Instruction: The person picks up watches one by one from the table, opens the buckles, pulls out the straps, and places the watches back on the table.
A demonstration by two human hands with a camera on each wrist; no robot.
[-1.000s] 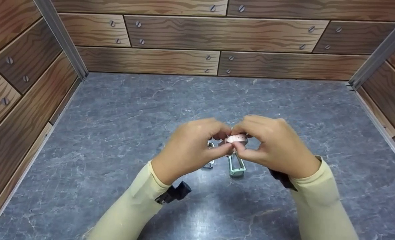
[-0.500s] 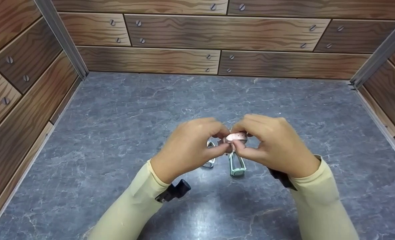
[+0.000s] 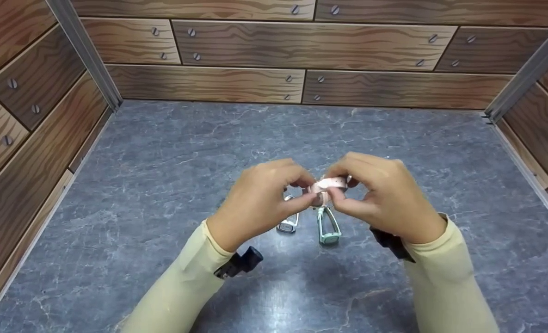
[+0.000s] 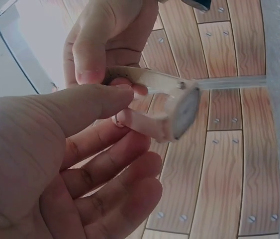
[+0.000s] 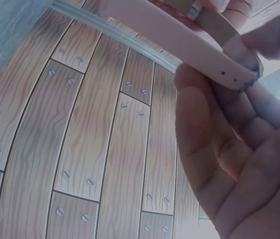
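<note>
Both hands hold a pale pink wristwatch point(image 3: 328, 184) a little above the table. My left hand point(image 3: 307, 193) pinches one strap end between thumb and fingers. My right hand point(image 3: 337, 190) pinches the other strap. In the left wrist view the pink watch point(image 4: 182, 112) shows its round face edge-on, with my left hand point(image 4: 120, 107) below it and right-hand fingers point(image 4: 90, 55) above. In the right wrist view the pink strap point(image 5: 179, 35) with small holes crosses over my right hand point(image 5: 219, 94). A mint green watch point(image 3: 328, 226) and a silver-grey watch point(image 3: 288, 222) lie on the table under the hands.
The grey marbled table point(image 3: 163, 152) is boxed in by wood-patterned walls point(image 3: 310, 46) at the back and both sides. Black wrist camera mounts point(image 3: 239, 263) sit on the cream sleeves.
Both hands have risen slightly with the pink watch, away from the two watches on the table. The grip on the straps looks the same.
</note>
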